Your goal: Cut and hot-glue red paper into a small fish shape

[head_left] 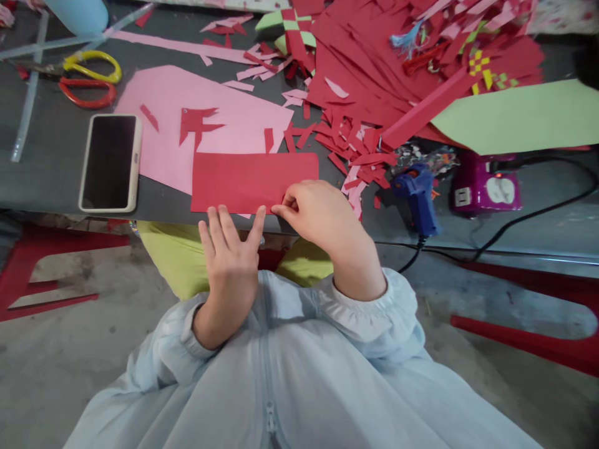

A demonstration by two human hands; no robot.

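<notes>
A red paper rectangle (pixel 248 178) lies near the table's front edge, partly over a large pink sheet (pixel 159 93). My left hand (pixel 231 249) is open, its fingers spread and their tips on the paper's near edge. Curled over the paper's near right corner, my right hand (pixel 322 215) has thumb and fingers pinched at the near edge. The part between those fingertips is largely hidden. Just beyond the rectangle, a notched red paper scrap (pixel 191 125) rests on the pink sheet.
A phone (pixel 110 163) and scissors (pixel 88 78) lie to the left. Red and pink paper strips (pixel 346 140) are heaped right of centre. A blue glue gun (pixel 416 193), a purple box (pixel 486 187) with a black cable, and a light green sheet (pixel 528 115) occupy the right.
</notes>
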